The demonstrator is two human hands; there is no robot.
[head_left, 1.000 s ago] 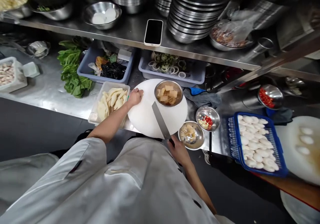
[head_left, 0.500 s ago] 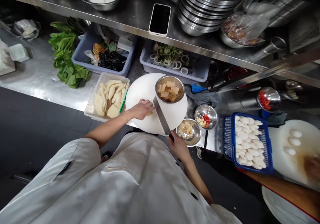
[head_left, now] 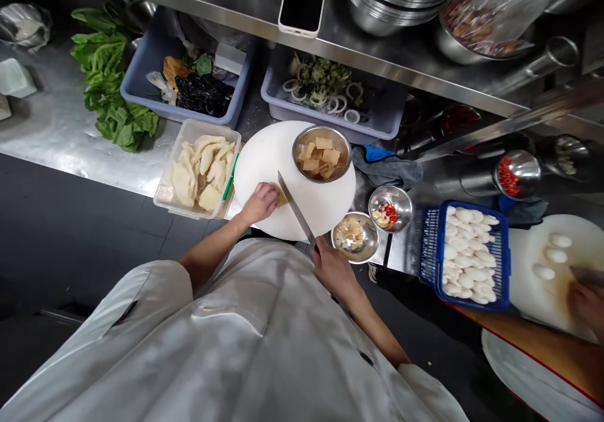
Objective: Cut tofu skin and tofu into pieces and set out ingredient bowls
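My right hand (head_left: 334,270) is closed round the dark handle of a kitchen knife (head_left: 296,209), whose long blade slants across the round white cutting board (head_left: 257,151). My left hand (head_left: 261,204) rests on the board with curled fingers, pressing a small pale yellowish piece of food (head_left: 281,197) beside the blade. Most of that piece is hidden by the fingers. A steel bowl of light-brown flat pieces (head_left: 322,153) stands on the board's far side. By my right hand is a steel bowl with pale slices (head_left: 352,234).
Left of the board is a clear tub of pale pieces (head_left: 202,173); right of it, a bowl of chopped red chilli (head_left: 387,213). Blue-grey bins (head_left: 226,111) stand behind, under a steel shelf (head_left: 358,54). A co-worker's hand (head_left: 585,302) is beside a blue basket (head_left: 503,271) of white pieces.
My left hand has curled its fingers and sits slightly back from the blade. The knife has tilted, its blade now seen more edge-on. The whole view has shifted a little.
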